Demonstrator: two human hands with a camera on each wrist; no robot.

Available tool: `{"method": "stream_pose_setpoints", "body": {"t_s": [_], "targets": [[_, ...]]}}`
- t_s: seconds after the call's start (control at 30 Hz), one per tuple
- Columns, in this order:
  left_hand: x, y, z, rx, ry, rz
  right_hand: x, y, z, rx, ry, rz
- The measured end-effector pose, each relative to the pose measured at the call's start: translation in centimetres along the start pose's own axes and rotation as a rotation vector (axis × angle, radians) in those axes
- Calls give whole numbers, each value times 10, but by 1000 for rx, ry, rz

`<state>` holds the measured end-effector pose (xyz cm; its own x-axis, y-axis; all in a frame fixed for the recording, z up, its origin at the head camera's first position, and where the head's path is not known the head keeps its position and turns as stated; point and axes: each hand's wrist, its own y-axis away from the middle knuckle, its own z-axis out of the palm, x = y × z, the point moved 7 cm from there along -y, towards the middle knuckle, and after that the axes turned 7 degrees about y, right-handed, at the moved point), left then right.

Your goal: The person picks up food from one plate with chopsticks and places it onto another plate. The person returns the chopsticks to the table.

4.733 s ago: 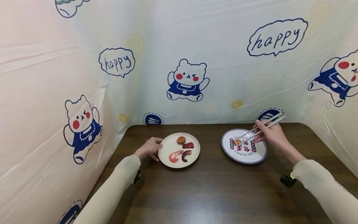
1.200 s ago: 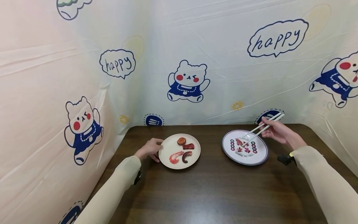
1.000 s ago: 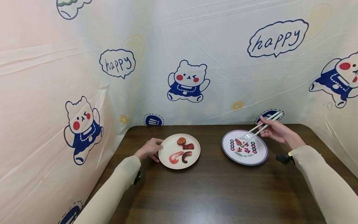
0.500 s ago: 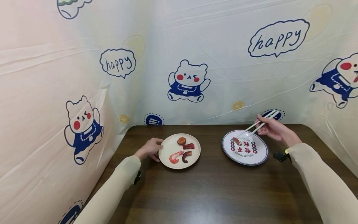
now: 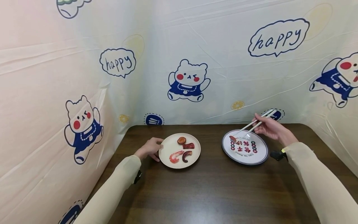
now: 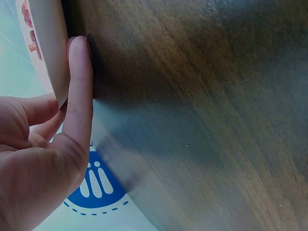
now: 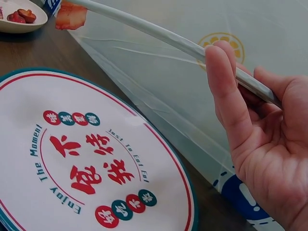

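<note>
My left hand (image 5: 149,147) pinches the left rim of a cream plate (image 5: 167,145). On that plate lie a shrimp (image 5: 175,156), a dark curled tentacle-like piece (image 5: 186,156), a red-brown strip (image 5: 188,146) and a round brown slice (image 5: 181,141). In the left wrist view, one finger lies straight along the plate's underside. My right hand (image 5: 272,127) holds a pair of pale chopsticks (image 5: 247,127). Between their tips is a reddish-brown piece of meat (image 7: 70,16), raised over the left far edge of a white plate (image 5: 261,154) with red lettering.
Both plates stand on a dark wooden table (image 5: 212,186), apart from each other. A pale cloth (image 5: 223,77) with cartoon bears and "happy" bubbles hangs behind the table and at its sides.
The chopsticks have carried the meat piece leftward from the middle of the white plate to its far left edge, and my right hand moved with them. The left hand stays on the cream plate.
</note>
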<state>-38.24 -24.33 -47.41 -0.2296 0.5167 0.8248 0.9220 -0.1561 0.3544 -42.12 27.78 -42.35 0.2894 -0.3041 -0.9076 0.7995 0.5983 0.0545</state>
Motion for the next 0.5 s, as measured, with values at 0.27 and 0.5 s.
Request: {"method": "stream_pose_setpoints", "body": {"t_s": [0.27, 0.5], "targets": [[-1, -2, -1, 4, -1, -8, 3, -8, 4, 21, -14, -27], [-3, -3, -1, 1, 7, -6, 6, -14, 8, 48, 4, -49]]}}
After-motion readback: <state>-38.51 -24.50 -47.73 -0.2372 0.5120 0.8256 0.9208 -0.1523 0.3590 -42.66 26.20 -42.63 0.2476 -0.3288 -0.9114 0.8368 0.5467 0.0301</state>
